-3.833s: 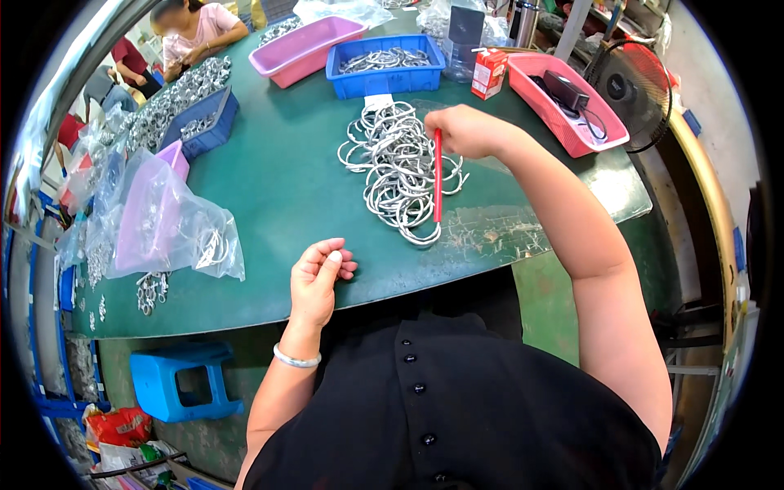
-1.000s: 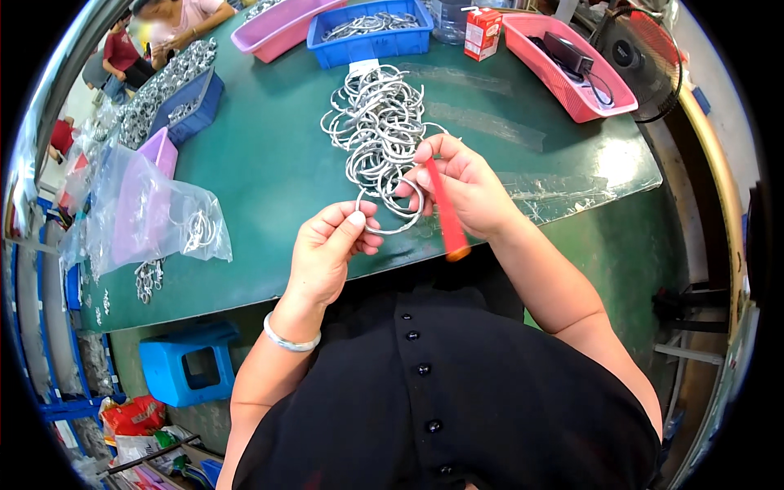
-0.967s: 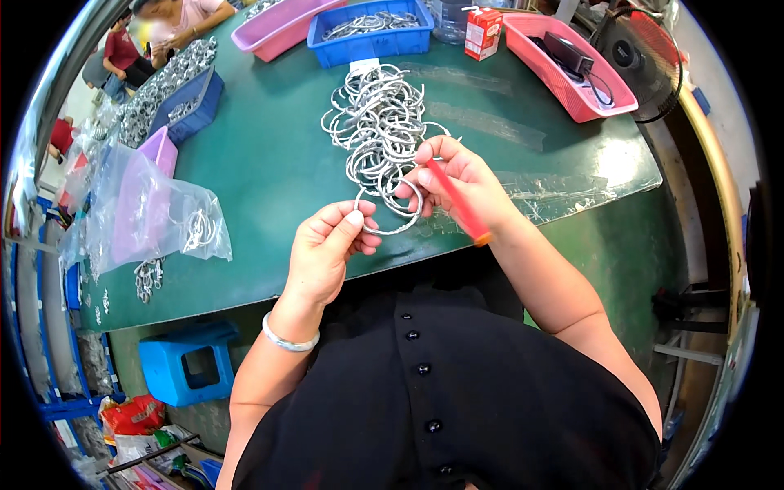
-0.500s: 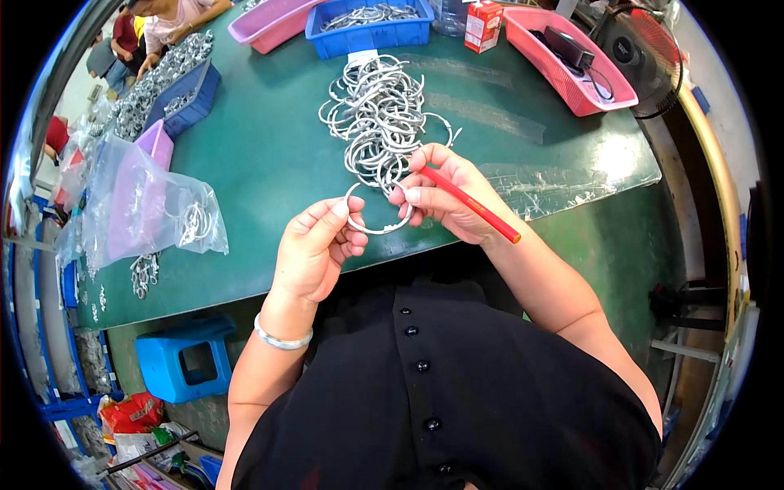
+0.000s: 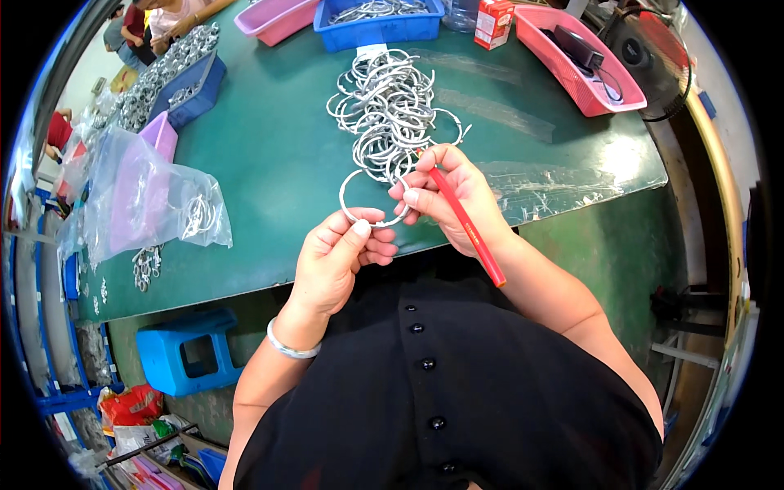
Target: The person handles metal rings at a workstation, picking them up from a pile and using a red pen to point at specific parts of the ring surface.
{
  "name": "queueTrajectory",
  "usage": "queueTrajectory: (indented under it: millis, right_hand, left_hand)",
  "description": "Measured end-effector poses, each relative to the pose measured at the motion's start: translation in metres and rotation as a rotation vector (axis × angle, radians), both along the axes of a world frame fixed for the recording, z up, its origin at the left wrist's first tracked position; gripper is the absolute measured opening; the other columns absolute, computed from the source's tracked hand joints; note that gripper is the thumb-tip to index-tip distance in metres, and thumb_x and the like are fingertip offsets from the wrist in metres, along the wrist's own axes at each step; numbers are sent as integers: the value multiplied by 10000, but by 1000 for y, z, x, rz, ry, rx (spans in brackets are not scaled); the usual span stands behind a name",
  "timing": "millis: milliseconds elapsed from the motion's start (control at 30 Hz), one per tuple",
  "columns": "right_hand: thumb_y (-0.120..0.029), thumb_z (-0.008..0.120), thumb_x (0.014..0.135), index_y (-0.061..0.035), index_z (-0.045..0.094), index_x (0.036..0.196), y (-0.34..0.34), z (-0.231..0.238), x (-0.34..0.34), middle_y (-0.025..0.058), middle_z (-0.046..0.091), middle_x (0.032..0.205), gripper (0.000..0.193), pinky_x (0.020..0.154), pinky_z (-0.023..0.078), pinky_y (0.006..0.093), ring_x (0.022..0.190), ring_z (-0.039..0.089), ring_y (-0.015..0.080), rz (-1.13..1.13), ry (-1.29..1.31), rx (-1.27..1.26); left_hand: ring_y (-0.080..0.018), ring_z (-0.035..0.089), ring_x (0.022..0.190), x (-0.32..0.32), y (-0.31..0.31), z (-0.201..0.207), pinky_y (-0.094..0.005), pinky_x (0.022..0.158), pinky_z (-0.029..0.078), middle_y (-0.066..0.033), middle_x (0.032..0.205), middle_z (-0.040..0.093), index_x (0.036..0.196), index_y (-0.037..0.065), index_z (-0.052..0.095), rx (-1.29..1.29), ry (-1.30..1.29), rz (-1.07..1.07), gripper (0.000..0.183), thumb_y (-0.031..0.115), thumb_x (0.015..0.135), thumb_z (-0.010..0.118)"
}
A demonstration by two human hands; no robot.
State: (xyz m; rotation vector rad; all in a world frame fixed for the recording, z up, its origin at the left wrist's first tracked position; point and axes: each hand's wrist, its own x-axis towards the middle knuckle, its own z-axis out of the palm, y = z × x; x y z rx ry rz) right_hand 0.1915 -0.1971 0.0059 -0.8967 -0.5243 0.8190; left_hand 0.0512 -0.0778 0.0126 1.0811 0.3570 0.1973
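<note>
Both of my hands hold one silvery bangle [image 5: 342,198] between them, just in front of a heap of similar bangles [image 5: 382,110] on the green table. My left hand [image 5: 333,257] is closed, its thumb and fingers pinching the bangle's lower edge. At the bangle's right side, the fingers of my right hand [image 5: 457,200] are closed on it too. A red pencil-like stick [image 5: 471,231] is also tucked in my right hand, slanting down across it toward my wrist.
Beyond the heap stands a blue bin [image 5: 380,31] of metal parts. A pink basket [image 5: 608,102] with a black device is at the far right, near a fan [image 5: 645,61]. To the left lie a clear plastic bag [image 5: 204,216] and a blue crate [image 5: 196,98]. Other people sit at the far left.
My left hand has slid along the bangle from its left side to its bottom. The red stick has swung to a steeper slant, its lower end nearer to me.
</note>
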Motion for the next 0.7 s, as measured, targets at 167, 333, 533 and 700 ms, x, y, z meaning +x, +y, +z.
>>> queueTrajectory:
  millis: [167, 333, 533, 700]
  right_hand:
    - [-51, 474, 870, -49, 437, 1002, -1, -1, 1, 130, 595, 907, 137, 667, 485, 269, 773, 590, 170, -90, -159, -64]
    - [-52, 520, 846, -32, 457, 1036, -6, 11, 4, 120, 592, 955, 201, 754, 467, 279, 831, 569, 147, -96, -335, -10]
    - [53, 615, 737, -8, 550, 884, -7, 25, -23, 61, 576, 747, 172, 622, 479, 260, 690, 586, 135, -75, -751, 41]
    - [27, 654, 679, -32, 566, 901, -1, 20, -27, 77, 586, 770, 246, 608, 467, 281, 683, 592, 212, -127, -872, 70]
  left_hand:
    - [-169, 609, 716, -2, 1, -3, -272, 653, 495, -109, 838, 618, 994, -2, 533, 20, -10, 39, 189, 140, 902, 450]
    - [-174, 607, 714, -6, 2, -9, -280, 660, 497, -115, 836, 617, 1012, -12, 527, 194, -95, 144, 188, 120, 900, 452]
    - [-176, 609, 758, -7, 2, -14, -292, 698, 505, -128, 893, 611, 1060, -34, 501, 71, -237, 68, 218, 104, 910, 424]
    - [-190, 607, 761, -6, 7, -23, -287, 696, 507, -129, 919, 605, 1116, -39, 476, -178, -294, -28, 257, 100, 905, 430]
